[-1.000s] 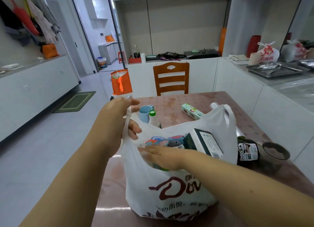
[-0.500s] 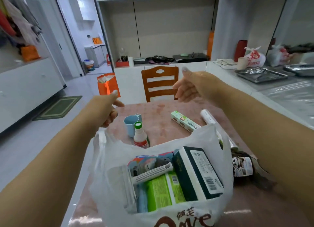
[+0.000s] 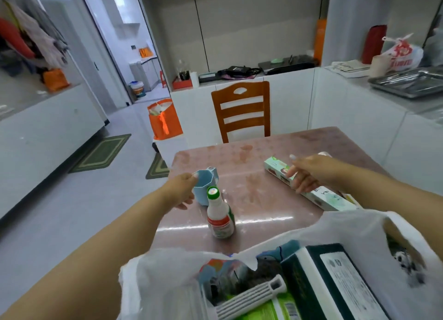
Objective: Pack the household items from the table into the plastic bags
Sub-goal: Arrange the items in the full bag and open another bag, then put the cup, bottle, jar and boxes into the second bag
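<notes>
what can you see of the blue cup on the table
The blue cup is pale blue, faceted, plastic-looking, with a handle on its far side. It stands upright on the pink table, just behind the green-capped bottle. The left hand is at its near-left rim, thumb touching the edge; a full grip is not visible.

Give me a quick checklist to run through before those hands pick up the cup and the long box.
1. Left hand at the blue cup: ok, touching its side.
2. Right hand over the long box: ok; grip cannot tell.
3. White plastic bag mouth open: ok.
4. Room left in bag: cannot tell, looks quite full.
5. Bottle upright, close to the cup: ok, mind knocking it.
</notes>
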The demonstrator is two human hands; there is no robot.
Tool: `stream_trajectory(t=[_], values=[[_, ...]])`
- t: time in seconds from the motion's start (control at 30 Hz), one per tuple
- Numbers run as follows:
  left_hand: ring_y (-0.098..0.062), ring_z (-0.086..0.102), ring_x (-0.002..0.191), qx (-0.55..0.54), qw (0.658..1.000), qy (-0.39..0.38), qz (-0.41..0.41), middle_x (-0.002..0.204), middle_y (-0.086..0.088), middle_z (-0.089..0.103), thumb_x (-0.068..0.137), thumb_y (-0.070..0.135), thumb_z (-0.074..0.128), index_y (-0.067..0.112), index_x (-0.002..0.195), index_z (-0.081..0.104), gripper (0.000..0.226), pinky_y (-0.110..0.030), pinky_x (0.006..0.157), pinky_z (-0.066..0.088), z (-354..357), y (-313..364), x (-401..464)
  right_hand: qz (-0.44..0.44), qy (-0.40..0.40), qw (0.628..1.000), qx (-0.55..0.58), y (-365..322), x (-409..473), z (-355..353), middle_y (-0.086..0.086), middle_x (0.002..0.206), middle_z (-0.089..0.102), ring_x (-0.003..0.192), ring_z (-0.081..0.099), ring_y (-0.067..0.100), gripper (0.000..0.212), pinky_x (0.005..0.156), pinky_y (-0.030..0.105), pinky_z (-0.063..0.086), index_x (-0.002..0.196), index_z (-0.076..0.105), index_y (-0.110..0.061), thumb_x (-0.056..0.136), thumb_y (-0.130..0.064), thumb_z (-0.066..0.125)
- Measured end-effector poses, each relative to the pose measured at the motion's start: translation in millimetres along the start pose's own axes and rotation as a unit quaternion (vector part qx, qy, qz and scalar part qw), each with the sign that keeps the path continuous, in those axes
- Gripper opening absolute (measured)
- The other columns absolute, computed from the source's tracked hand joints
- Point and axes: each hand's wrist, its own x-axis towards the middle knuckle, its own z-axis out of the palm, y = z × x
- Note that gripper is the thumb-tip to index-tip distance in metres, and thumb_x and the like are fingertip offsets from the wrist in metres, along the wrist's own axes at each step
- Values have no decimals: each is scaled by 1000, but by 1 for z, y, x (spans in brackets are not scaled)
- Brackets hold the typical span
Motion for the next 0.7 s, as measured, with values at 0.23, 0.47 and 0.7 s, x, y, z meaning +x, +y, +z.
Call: stream_trajectory(t=[0.23, 0.47, 0.7], values=[[-33, 60, 102, -97, 992, -39, -68, 119, -17, 59, 96, 60, 26, 8, 134, 44, 67, -43, 89, 51, 28, -23, 63, 86, -20, 993, -75, 38, 26, 10, 13, 82, 72, 70, 70, 27, 46, 61, 27, 51, 96, 67, -8, 100, -43, 38], [-35, 61, 94, -163, 984, -57, -49, 110, -24, 62, 94, 61, 27, -1, 117, 52, 71, -45, 88, 50, 46, -23, 82, 141, -9, 982, -122, 64, 17, -13, 11, 80, 70, 65, 67, 23, 40, 65, 31, 54, 96, 66, -7, 100, -37, 40], [-36, 55, 100, -105, 992, -55, -36, 123, -20, 58, 92, 67, 15, 11, 129, 53, 77, -48, 89, 41, 44, -17, 72, 154, -18, 938, -309, 55, -27, -29, 4, 101, 66, 88, 60, 21, 31, 82, 32, 49, 103, 66, -12, 93, -40, 53]])
